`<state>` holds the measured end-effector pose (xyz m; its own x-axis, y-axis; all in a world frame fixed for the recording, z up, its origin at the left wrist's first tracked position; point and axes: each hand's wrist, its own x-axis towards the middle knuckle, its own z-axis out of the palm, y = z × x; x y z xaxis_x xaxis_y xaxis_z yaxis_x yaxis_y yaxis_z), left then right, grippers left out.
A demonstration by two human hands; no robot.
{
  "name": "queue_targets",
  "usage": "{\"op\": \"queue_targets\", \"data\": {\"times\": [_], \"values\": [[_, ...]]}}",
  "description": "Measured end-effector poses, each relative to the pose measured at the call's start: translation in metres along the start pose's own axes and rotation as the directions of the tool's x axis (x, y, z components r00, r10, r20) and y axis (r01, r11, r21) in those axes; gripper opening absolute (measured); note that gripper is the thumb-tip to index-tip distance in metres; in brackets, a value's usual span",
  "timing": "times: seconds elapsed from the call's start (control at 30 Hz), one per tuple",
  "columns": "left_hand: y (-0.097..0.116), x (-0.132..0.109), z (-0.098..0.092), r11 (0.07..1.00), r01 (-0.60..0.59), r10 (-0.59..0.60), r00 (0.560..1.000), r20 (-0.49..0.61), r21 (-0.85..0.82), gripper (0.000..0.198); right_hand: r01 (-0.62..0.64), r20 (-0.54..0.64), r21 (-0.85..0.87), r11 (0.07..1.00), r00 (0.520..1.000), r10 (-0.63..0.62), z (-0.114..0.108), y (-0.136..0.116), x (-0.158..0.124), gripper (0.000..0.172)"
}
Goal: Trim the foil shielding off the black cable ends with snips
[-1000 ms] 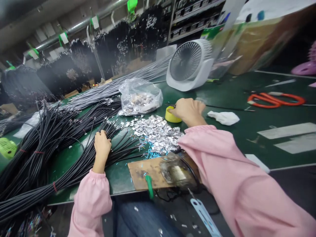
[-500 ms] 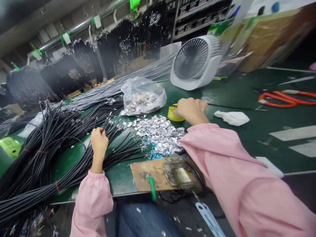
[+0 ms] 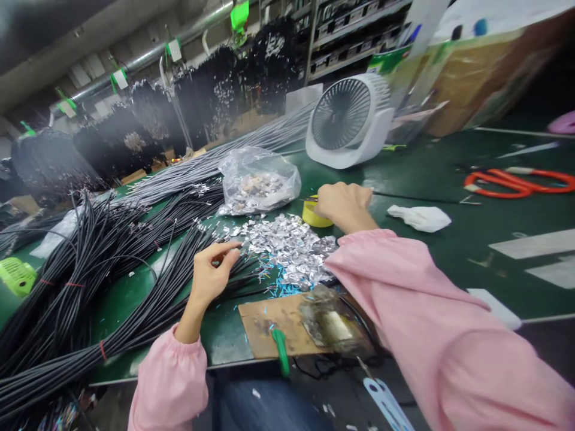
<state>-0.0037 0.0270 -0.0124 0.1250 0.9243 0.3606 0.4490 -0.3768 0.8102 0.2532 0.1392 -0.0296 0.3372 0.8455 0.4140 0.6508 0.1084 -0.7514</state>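
Just to the right of the left hand's (image 3: 210,272) fingertips, I see the heap of foil scraps (image 3: 290,248); that thumb and forefinger nearly meet, and I can't tell whether they pinch anything. Black cables (image 3: 130,317) spread left of and behind those fingers. The right hand (image 3: 344,205) is curled beside a yellow ring (image 3: 317,216), a dark tip (image 3: 309,199) showing left of its fingers, though I can't tell what they grip. A white fan (image 3: 348,123) stands beyond them.

- green tabletop (image 3: 438,158), pretty cluttered
- black cable bundles (image 3: 81,269) sprawled on the left, grey cables (image 3: 179,170) behind
- loose heap of silvery bits (image 3: 291,245) beside a clear plastic bag (image 3: 260,182)
- white fan (image 3: 345,120)
- orange-handled scissors (image 3: 512,182)
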Motion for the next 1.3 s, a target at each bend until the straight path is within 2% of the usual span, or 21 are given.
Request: {"op": "queue_targets", "data": {"times": [0.07,0.13,0.2,0.27,0.3,0.33,0.37,0.43,0.53,0.6,0.7,0.73,0.83,0.97,1.17,1.23,1.3], "values": [[0.004,-0.003,-0.002,0.997,0.011,-0.015,0.999,-0.041,-0.077,0.023,-0.025,0.02,-0.082,0.996,0.999,0.027,-0.009,-0.013,-0.005,0.045],[0.008,-0.006,-0.003,0.993,0.035,-0.046,0.995,-0.093,-0.115,0.022,-0.02,0.019,-0.124,0.992,1.0,0.023,-0.018,-0.031,-0.014,0.034],[0.01,-0.009,-0.003,0.993,0.053,-0.067,0.988,-0.139,-0.106,0.021,0.037,0.039,-0.106,0.994,0.999,-0.033,-0.022,-0.054,-0.027,0.02],[0.013,-0.011,-0.003,0.995,0.06,-0.073,0.983,-0.171,-0.083,0.019,0.114,0.105,-0.036,0.993,0.988,-0.11,-0.021,-0.076,-0.048,0.018],[0.014,-0.012,-0.003,0.995,0.059,-0.073,0.98,-0.185,-0.076,0.017,0.168,0.168,0.034,0.985,0.971,-0.172,-0.019,-0.086,-0.059,0.019],[0.015,-0.013,-0.002,0.996,0.059,-0.072,0.977,-0.2,-0.071,0.016,0.263,0.264,0.211,0.941,0.912,-0.314,-0.017,-0.095,-0.071,0.017],[0.017,-0.014,-0.002,0.996,0.058,-0.072,0.973,-0.219,-0.067,0.014,0.329,0.284,0.356,0.874,0.854,-0.437,-0.014,-0.102,-0.083,0.016],[0.019,-0.016,-0.001,0.997,0.057,-0.071,0.961,-0.269,-0.06,0.012,0.431,0.202,0.483,0.762,0.792,-0.576,-0.009,-0.111,-0.103,0.017],[0.022,-0.017,0.0,0.993,0.067,-0.091,0.953,-0.29,-0.093,0.013,0.48,0.13,0.538,0.693,0.765,-0.631,-0.007,-0.115,-0.118,0.019],[0.023,-0.017,0.0,0.988,0.079,-0.111,0.963,-0.246,-0.135,0.017,0.408,0.141,0.576,0.708,0.803,-0.579,-0.008,-0.114,-0.119,0.02],[0.023,-0.018,0.001,0.98,0.085,-0.117,0.977,-0.178,-0.178,0.023,0.273,0.126,0.594,0.757,0.897,-0.423,-0.009,-0.113,-0.114,0.019],[0.023,-0.019,0.001,0.98,0.088,-0.118,0.98,-0.162,-0.181,0.024,0.253,0.123,0.599,0.76,0.908,-0.4,-0.009,-0.112,-0.112,0.018],[0.025,-0.021,0.003,0.972,0.124,-0.153,0.979,-0.132,-0.201,0.027,0.236,0.155,0.617,0.751,0.899,-0.41,-0.009,-0.112,-0.111,0.014],[0.029,-0.021,0.004,0.92,0.213,-0.253,0.964,-0.082,-0.329,0.032,0.207,0.203,0.611,0.764,0.892,-0.403,-0.008,-0.111,-0.113,0.018],[0.033,-0.017,-0.003,0.812,0.33,-0.322,0.941,0.102,-0.481,0.04,0.144,0.28,0.587,0.796,0.887,-0.367,-0.003,-0.107,-0.112,0.02],[0.035,-0.016,-0.006,0.795,0.344,-0.342,0.934,0.098,-0.499,0.042,0.147,0.281,0.582,0.8,0.887,-0.368,-0.001,-0.105,-0.111,0.02],[0.037,-0.015,-0.009,0.784,0.343,-0.358,0.931,0.073,-0.518,0.043,0.198,0.254,0.577,0.793,0.879,-0.404,-0.001,-0.104,-0.111,0.027]]}}
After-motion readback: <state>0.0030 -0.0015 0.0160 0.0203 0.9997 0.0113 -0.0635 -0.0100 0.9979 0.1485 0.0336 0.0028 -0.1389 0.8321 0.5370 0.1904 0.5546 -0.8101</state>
